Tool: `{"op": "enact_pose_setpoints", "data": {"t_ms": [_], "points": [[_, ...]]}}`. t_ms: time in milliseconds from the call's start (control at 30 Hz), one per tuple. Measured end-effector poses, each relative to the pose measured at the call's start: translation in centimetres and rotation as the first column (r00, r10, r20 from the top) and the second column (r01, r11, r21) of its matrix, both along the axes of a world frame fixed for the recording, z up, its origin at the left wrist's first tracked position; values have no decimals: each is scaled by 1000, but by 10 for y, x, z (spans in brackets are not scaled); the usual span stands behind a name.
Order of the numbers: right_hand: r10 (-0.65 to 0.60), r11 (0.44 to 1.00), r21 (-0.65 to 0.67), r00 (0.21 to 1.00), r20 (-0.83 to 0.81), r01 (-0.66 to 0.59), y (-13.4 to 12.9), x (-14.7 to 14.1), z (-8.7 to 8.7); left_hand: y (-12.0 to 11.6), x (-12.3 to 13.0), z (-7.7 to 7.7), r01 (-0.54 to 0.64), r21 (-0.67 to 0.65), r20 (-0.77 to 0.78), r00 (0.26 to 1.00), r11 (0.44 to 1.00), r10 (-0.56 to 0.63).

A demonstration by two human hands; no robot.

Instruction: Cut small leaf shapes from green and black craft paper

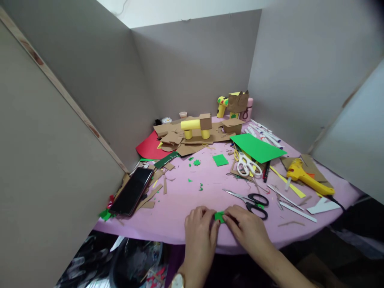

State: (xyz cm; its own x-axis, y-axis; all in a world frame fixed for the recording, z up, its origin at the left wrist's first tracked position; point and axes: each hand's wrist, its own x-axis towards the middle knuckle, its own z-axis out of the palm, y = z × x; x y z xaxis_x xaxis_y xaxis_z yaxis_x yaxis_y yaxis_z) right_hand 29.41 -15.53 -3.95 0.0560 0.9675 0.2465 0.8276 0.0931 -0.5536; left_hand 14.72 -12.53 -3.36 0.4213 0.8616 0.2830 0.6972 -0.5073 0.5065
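Between my two hands, at the table's front edge, is a small green piece of paper point(220, 217). The fingertips of my left hand point(200, 226) pinch its left side. My right hand point(247, 226) grips the right side the same way. Close to the right hand lie black-handled scissors point(250, 201), their blades pointing left. Further back are a green paper square point(221, 160) and a small green flower-shaped cutout point(197, 162), with green scraps around them.
A yellow and cardboard figure point(195, 125) stands at the back, a spotted one point(237, 103) behind it. White scissors point(246, 165), a green sheet point(256, 147) and a yellow glue gun point(309, 178) lie right. A phone point(132, 192) lies left; a bin point(135, 260) stands below.
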Motion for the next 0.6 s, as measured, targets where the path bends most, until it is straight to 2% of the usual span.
{"op": "enact_pose_setpoints", "data": {"t_ms": [167, 267, 333, 433, 500, 600], "points": [[39, 999, 14, 990, -135, -38, -5, 2, 3, 0, -2, 1, 46, -65, 171, 985, 997, -34], [67, 998, 22, 975, -213, -64, -9, 1, 5, -2, -2, -1, 83, -198, 363, 932, 977, -6], [74, 997, 15, 957, -280, -73, -12, -1, 8, -3, -2, -2, 108, -321, 507, 859, 941, 74], [47, 998, -22, 904, -426, -63, -17, -3, 14, -4, -2, -1, 166, -492, 662, 709, 855, 243], [30, 998, -35, 872, -489, -54, -21, -4, 18, -4, -2, 1, 226, -571, 710, 619, 789, 337], [39, 998, -16, 854, -518, -55, -25, -4, 25, -7, -1, 7, 293, -628, 732, 536, 721, 420]]}}
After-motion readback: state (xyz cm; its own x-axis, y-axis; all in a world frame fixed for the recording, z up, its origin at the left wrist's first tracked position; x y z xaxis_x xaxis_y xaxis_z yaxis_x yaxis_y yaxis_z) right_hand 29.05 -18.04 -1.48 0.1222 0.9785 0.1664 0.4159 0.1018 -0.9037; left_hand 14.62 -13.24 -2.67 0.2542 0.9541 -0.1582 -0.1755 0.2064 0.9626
